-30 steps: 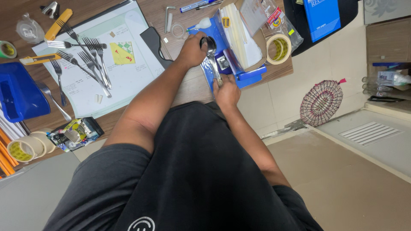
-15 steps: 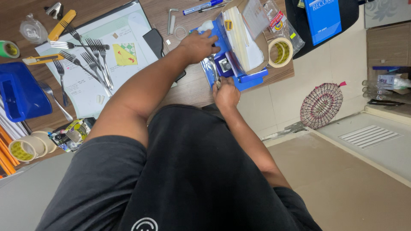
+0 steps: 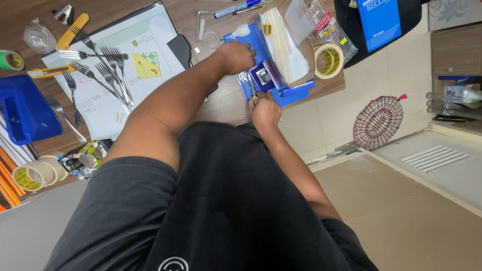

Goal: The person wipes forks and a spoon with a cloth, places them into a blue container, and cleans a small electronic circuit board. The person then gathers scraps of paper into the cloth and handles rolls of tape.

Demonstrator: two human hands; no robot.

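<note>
Right hand pinches thin metal utensil, stiff, slippery, light; left hand curled on blue tray.

The person wears a black short-sleeved T-shirt with a small white circular emblem at its lower edge in the head view. Both forearms are bare, and both hands carry no gloves, rings or watch.

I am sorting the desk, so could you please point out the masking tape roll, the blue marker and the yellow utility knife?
masking tape roll (image 3: pixel 329 60): head view, on its outer band.
blue marker (image 3: pixel 236 8): head view, mid barrel.
yellow utility knife (image 3: pixel 72 31): head view, mid handle.
</note>
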